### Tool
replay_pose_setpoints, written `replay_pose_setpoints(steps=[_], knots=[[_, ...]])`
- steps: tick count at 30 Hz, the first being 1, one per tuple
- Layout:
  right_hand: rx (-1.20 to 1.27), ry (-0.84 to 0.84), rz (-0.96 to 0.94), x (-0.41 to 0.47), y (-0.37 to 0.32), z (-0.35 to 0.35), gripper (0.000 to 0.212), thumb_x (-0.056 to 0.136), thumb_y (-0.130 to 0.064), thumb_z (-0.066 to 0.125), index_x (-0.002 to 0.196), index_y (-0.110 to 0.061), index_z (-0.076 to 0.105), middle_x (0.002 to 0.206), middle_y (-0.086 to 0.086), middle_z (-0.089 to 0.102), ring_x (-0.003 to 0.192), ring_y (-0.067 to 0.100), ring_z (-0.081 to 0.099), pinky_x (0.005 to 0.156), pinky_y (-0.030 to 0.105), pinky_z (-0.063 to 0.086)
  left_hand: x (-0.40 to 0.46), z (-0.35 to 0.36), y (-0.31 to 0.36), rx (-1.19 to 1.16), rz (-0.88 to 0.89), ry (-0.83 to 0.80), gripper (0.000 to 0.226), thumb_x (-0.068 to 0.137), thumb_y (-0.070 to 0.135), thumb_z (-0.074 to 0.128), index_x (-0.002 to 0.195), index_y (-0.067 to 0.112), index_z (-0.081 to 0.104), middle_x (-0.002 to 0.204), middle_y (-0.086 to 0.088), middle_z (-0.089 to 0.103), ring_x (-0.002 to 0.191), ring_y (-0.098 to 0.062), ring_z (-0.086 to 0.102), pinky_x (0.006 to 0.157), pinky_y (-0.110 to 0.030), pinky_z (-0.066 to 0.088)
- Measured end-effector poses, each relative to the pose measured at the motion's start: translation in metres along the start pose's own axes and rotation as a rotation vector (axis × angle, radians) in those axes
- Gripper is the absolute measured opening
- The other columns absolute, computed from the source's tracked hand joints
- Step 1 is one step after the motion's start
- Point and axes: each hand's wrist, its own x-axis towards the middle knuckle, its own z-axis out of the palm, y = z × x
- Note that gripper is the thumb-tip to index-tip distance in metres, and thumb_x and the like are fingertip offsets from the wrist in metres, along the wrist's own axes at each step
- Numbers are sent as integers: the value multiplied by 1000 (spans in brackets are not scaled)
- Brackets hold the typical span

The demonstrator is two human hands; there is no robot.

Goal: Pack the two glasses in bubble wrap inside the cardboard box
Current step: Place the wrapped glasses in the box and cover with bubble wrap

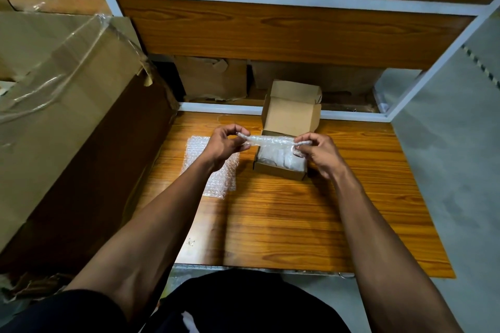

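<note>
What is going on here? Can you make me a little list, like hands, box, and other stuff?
left hand: pinches one end of the bubble wrap strip
right hand: pinches the other end
strip: stretched above the cardboard box
box: lid open, wrapped white contents inside
spare bubble wrap sheet: flat on the wooden table, left of the box

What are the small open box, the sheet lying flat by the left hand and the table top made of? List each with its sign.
Small open box: plain brown cardboard, matte, with folded flaps.
Flat sheet: clear plastic bubble wrap, glossy, with rows of small bubbles.
Table top: orange-brown wood grain with a sheen; whether solid wood or laminate cannot be told.
</note>
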Motion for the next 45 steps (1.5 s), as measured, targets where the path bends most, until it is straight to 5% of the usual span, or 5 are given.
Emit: replay_pose_setpoints(steps=[18,26,30,38,45], knots=[[27,-47,-12,21,14,-10,15,99,-14,68,101,-2,77,113,11,74,105,23,73,88,31,61,19,1,-6,-58,-87,-30,13,102,8,67,96,-2,72,95,-17,67,78,-19,68,98,-40,58],[-354,29,0,28,35,-16,32,87,-5,81,105,-28,67,101,8,72,80,18,76,70,35,64,27,10,-25,271,-60,-75,28,91,0,78,113,17,74,115,-16,69,96,-27,71,88,-45,64],[-578,12,7,24,46,-22,25,84,-7,80,92,-30,77,91,-1,76,68,9,74,73,36,65,28,20,-40,480,-32,-101,17,88,12,80,100,22,82,84,-4,76,72,-21,70,70,-36,59],[-745,17,-6,26,53,-15,14,87,-10,80,95,-21,82,123,4,73,115,19,67,90,31,57,27,33,-45,865,45,-120,11,88,11,79,96,16,83,80,4,72,65,-1,63,56,-4,41],[-924,46,-13,34,53,-3,15,87,-6,77,90,-22,78,119,4,71,106,21,67,84,35,60,30,42,-43,984,73,-96,9,86,8,76,88,17,75,79,1,74,72,-15,71,63,-21,52]])
